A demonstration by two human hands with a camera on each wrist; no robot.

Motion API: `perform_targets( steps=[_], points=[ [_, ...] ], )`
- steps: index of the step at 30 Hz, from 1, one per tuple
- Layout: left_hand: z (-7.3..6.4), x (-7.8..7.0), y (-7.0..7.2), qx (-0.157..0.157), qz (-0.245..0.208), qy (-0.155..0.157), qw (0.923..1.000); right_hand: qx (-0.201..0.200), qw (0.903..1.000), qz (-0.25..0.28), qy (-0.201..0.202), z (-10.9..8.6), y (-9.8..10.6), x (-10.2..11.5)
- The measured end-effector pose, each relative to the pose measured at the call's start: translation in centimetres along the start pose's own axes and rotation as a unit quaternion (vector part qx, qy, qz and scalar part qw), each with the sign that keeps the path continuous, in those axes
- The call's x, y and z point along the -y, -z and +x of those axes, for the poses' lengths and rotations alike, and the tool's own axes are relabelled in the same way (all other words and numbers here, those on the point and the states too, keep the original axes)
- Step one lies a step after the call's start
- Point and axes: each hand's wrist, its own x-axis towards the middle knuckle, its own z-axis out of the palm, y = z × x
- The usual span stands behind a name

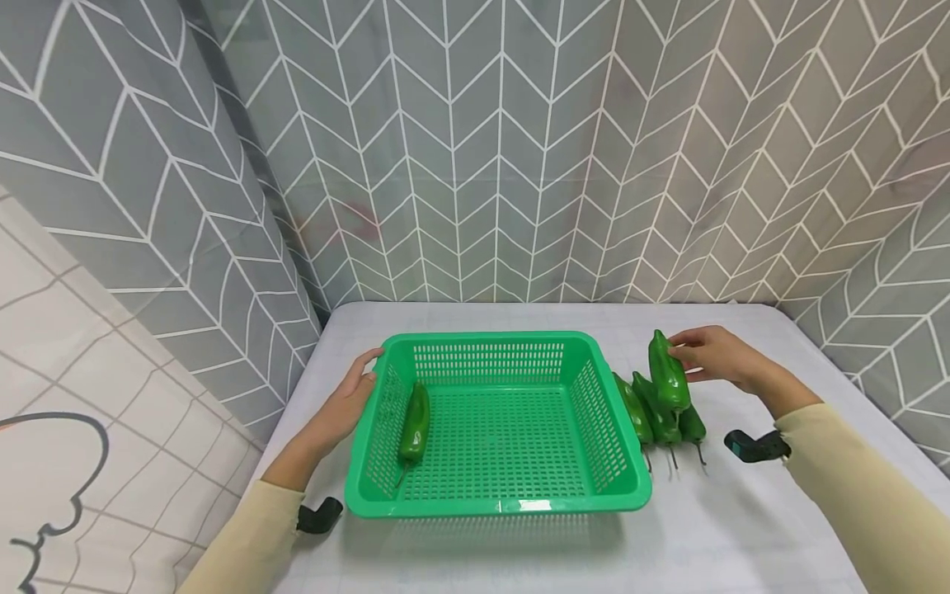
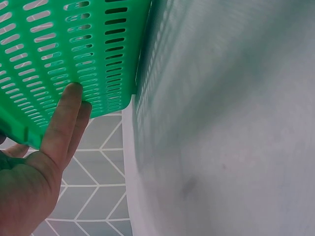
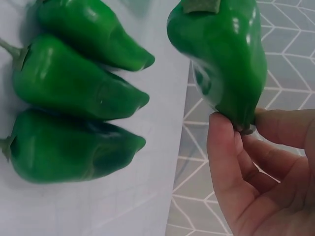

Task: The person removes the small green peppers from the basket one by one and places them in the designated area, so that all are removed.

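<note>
In the head view my left hand [image 1: 349, 402] grips the left rim of a green plastic basket [image 1: 497, 505]. The left wrist view shows two of its fingers [image 2: 63, 125] extended along the slotted outer wall. One green pepper [image 1: 416, 425] lies inside the basket by its left wall. To the basket's right, my right hand [image 1: 716, 356] holds up another green pepper [image 1: 668, 375]. Thumb and fingertips pinch it at its narrow tip, stem end hanging down, as the right wrist view shows. Below it, three more peppers [image 3: 74, 147] lie side by side on the table.
A white cloth covers the table [image 1: 742, 528]. Behind it hangs a grey curtain [image 1: 475, 165] with white chevron lines, which continues along both sides. A black wrist strap [image 1: 757, 445] sticks out by each sleeve. The loose peppers lie close against the basket's right side.
</note>
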Motion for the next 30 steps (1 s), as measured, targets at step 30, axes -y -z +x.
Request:
perform_targets(
  steps=[30],
  points=[
    [0.0,-0.3,0.0,-0.012,0.005,0.003,0.9999,-0.009,0.9955,-0.076,-0.056,-0.3,1.3,-4.6]
  ],
)
